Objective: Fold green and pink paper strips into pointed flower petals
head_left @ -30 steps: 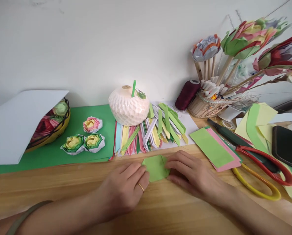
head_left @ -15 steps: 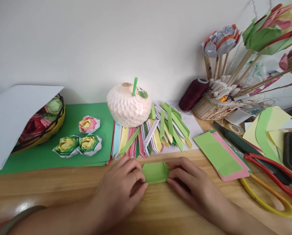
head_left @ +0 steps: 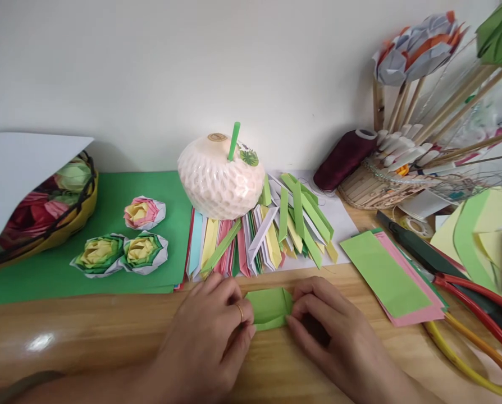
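A small sheet of green paper [head_left: 270, 306] lies on the wooden table between my hands, its right corners folded in and its near edge creased up. My left hand [head_left: 215, 331], with a ring on one finger, pinches the paper's left end. At the right end, the thumb and fingers of my right hand [head_left: 333, 325] pinch it too. Just beyond lie many folded paper strips [head_left: 293, 216] in green, white, yellow and pink. To the right is a stack of cut paper rectangles [head_left: 388, 275], green on top of pink.
Scissors [head_left: 478, 292] with red and yellow handles lie at the right. Behind them stand a maroon thread spool [head_left: 344, 159] and a basket [head_left: 373, 182] of paper flowers. A white textured coconut [head_left: 221, 179] with a green straw sits centrally. Paper lotuses [head_left: 144, 252] rest on green sheets [head_left: 120, 191].
The near edge of the green paper now shows a raised fold along it. Both hands keep their pinch on its ends. The camera view has shifted slightly.
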### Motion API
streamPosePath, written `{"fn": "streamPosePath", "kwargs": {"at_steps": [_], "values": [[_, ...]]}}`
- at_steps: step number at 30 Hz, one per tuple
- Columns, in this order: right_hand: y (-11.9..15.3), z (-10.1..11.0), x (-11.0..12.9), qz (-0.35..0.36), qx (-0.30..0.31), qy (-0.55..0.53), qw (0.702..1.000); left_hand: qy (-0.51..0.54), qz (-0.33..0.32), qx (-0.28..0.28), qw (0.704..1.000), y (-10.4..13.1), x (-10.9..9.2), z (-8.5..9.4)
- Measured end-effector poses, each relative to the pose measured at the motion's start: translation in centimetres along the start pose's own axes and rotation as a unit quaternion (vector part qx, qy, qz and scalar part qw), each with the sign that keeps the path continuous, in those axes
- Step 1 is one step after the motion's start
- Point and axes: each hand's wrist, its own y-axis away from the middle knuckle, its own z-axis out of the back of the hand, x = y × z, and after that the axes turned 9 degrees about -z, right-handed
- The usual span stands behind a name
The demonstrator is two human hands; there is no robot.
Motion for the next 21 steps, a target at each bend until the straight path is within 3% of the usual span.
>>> {"fn": "streamPosePath", "kwargs": {"at_steps": [11,21], "values": [[0.08,-0.53,-0.34,0.023,-0.031,0.036,0.999,-0.046,-0.022,-0.019,0.999,-0.18,0.30,-0.80],[0.04,-0.53,-0.15,0.030,-0.035,0.051,0.998,-0.112,-0.045,0.003,0.993,-0.84,-0.38,-0.03]]}}
